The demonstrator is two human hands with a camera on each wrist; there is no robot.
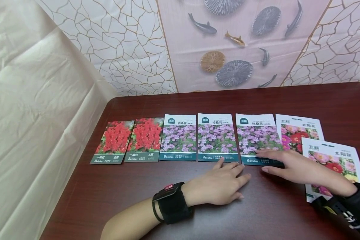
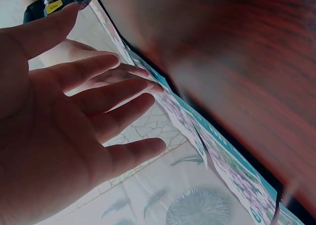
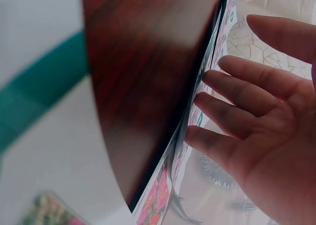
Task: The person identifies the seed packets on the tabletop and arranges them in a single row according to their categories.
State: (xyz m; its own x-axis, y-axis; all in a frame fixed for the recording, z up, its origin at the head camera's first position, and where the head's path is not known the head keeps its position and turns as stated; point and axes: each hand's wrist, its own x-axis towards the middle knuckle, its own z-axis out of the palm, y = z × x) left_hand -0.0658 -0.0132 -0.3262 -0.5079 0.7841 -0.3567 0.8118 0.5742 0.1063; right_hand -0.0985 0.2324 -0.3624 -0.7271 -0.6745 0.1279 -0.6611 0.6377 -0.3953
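Note:
A row of flower seed packets lies on the dark red-brown table. At its left are two red-flower packets, followed by a purple-flower packet, a middle purple-flower packet and a third purple-flower packet. My right hand rests its straight fingers over the third one's lower right part. Fingers spread, my left hand lies palm down just in front of the middle purple packet, one fingertip at its lower edge. In the left wrist view, the left palm holds nothing; the right palm is likewise bare in the right wrist view.
Two packets with mixed pink and red flowers stand at the right: one behind, another nearer, overlapping it and partly under my right forearm. A patterned cloth hangs behind the table; pale fabric drapes along the left.

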